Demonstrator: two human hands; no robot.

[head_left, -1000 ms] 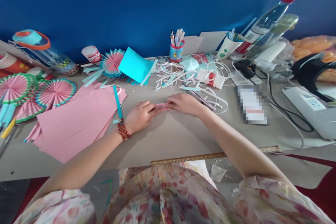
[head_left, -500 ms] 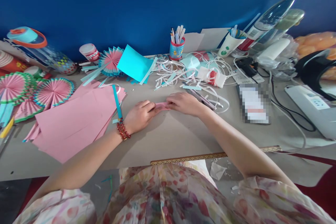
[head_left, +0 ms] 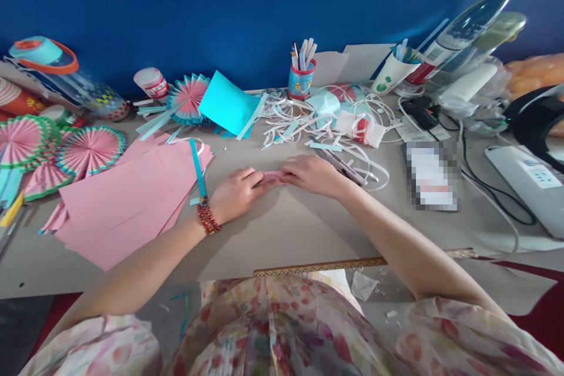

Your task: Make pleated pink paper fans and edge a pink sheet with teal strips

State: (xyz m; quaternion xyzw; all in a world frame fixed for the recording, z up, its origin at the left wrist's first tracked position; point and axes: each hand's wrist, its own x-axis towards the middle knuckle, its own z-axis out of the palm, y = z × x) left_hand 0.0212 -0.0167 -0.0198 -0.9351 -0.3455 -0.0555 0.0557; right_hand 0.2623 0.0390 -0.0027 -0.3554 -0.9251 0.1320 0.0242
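Note:
A narrow folded strip of pink paper [head_left: 273, 177] lies between my two hands, low over the table. My left hand [head_left: 238, 192], with a red bead bracelet at its wrist, has its fingers closed on the strip's left end. Closed on the right end is my right hand [head_left: 311, 174]; both hands cover much of the paper. Left of my hands rests a stack of pink paper sheets [head_left: 123, 200] with a blue paper strip [head_left: 198, 169] on it. Pleated pink paper rosettes [head_left: 91, 153] with blue or green edges sit farther left.
White and blue paper scraps [head_left: 291, 123] tangle behind my hands. A pen cup [head_left: 301, 80], a blue sheet [head_left: 229, 104] and a tall bottle [head_left: 462, 29] stand or lean along the wall. To the right lie a phone [head_left: 432, 176], cables and a power strip [head_left: 529, 182].
The view has shifted slightly, so the things at right appear a little farther right. Both hands keep hold of the pink paper strip in nearly the same place.

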